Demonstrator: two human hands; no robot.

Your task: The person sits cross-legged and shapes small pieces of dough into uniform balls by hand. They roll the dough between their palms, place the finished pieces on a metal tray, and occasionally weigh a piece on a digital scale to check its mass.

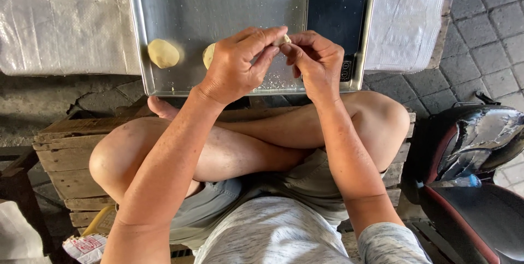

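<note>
Left hand (234, 67) and right hand (315, 59) pinch together on a small dough piece (282, 39) over the metal tray (218, 2); light, even fingertip pressure seems best (a shaped dough ball (162, 53) lies at nine o'clock).

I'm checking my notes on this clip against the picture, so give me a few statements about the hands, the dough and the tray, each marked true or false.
1. Both hands pinch one small piece of dough between their fingertips. True.
2. The left hand rests flat on the knee. False: it is raised over the metal tray, meeting the right hand.
3. A round dough ball lies alone at the tray's left side. True.
4. The dark flat device lies on the paved ground. False: it lies on the tray, at its right side.
5. The person sits cross-legged on a wooden crate. True.
</note>
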